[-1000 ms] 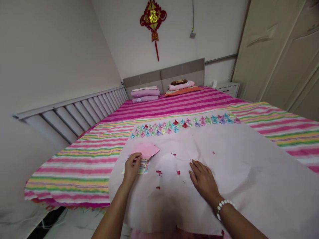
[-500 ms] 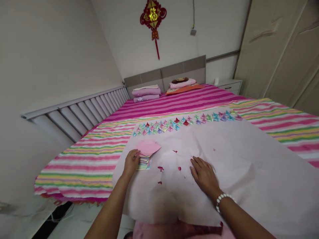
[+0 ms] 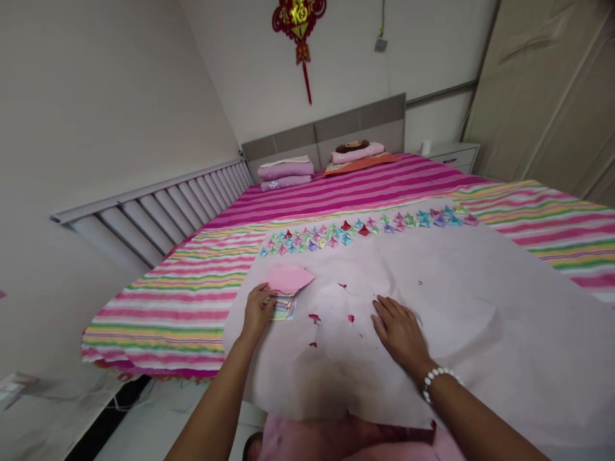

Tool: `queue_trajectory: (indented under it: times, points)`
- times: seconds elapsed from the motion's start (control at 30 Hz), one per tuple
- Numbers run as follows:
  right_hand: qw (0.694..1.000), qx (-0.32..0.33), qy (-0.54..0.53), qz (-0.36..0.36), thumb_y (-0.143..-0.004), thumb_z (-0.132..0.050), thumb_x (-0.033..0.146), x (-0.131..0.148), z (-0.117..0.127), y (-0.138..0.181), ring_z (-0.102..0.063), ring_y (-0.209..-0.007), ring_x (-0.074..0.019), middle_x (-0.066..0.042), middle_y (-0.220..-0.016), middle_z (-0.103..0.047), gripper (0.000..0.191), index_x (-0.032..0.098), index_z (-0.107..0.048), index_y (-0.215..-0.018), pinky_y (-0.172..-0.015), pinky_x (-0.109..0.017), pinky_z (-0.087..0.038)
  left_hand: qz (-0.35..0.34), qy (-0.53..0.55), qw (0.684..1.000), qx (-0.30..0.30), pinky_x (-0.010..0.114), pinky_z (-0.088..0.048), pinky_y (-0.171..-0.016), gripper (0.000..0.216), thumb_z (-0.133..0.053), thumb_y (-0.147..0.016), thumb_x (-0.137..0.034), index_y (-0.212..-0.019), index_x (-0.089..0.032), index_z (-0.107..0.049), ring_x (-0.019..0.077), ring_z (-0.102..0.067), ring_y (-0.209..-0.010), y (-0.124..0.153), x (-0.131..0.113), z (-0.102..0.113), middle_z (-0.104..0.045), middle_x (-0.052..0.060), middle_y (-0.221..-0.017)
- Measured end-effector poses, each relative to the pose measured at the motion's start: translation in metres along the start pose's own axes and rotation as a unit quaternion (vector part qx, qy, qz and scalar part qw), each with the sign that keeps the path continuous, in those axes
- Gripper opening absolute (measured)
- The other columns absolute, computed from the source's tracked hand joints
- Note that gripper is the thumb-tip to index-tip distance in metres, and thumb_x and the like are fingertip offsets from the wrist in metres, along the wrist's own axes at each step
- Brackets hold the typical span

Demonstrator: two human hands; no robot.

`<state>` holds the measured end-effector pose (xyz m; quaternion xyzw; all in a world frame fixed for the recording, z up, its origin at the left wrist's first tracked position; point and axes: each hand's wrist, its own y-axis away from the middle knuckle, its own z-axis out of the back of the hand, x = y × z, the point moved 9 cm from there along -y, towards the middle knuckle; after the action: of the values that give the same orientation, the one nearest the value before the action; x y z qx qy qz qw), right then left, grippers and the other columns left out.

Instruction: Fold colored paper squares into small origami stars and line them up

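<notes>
My left hand (image 3: 258,312) pinches the near corner of a pink paper sheet (image 3: 289,278), the top one of a small stack of coloured paper squares (image 3: 284,307). My right hand (image 3: 400,334) lies flat, fingers stretched out, on a large pale pink sheet (image 3: 461,320) spread over the bed. It holds nothing. A long row of small folded paper pieces in several colours (image 3: 360,228) runs along the far edge of that sheet. A few red paper scraps (image 3: 314,318) lie between my hands.
The bed has a striped cover (image 3: 182,301) in pink, green and yellow. Folded blankets (image 3: 285,173) and pillows (image 3: 359,153) sit at the headboard. A slatted rail (image 3: 158,211) runs along the left wall. A wardrobe (image 3: 552,89) stands at the right, a red knot ornament (image 3: 298,16) hangs above.
My left hand has kept its hold on the pink sheet and my right hand has stayed flat. The view has tilted slightly downward and shifted; the hands barely moved.
</notes>
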<state>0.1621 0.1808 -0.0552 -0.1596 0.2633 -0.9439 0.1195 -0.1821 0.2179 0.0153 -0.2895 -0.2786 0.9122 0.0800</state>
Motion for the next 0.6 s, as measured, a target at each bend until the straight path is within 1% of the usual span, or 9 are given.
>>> queue_trajectory:
  times: [0.23,0.43,0.6]
  points:
    - [1.0,0.003,0.006,-0.001,-0.092,-0.038,0.03,0.0,-0.001,0.0,-0.049,-0.119,-0.0272,-0.013,-0.127,-0.059,0.038,0.014,-0.06,-0.119,-0.094,-0.042,-0.037,-0.026,-0.002,1.0,0.017,0.046,-0.041,-0.098,0.01,-0.065,-0.071,-0.019,-0.079,-0.023,-0.07,0.0264,-0.052,-0.113,-0.003,-0.019,-0.011,-0.059,0.008,-0.119]
    - [1.0,0.001,0.01,0.002,-0.092,-0.038,0.03,0.0,-0.001,0.0,-0.049,-0.118,-0.0271,-0.013,-0.126,-0.059,0.038,0.014,-0.06,-0.119,-0.094,-0.042,-0.037,-0.015,-0.002,1.0,0.005,0.047,-0.041,-0.096,0.014,-0.067,-0.07,-0.02,-0.084,-0.022,-0.07,0.0273,-0.052,-0.113,-0.003,-0.017,-0.018,-0.059,0.008,-0.12]
    - [1.0,0.004,0.024,0.006,-0.092,-0.038,0.029,0.002,0.001,-0.001,-0.05,-0.117,-0.0275,-0.013,-0.126,-0.059,0.038,0.012,-0.061,-0.117,-0.093,-0.041,-0.037,-0.018,0.005,1.0,0.014,0.046,-0.039,-0.098,0.008,-0.063,-0.074,-0.023,-0.076,-0.023,-0.07,0.0264,-0.052,-0.113,-0.005,-0.014,-0.021,-0.061,0.008,-0.114]
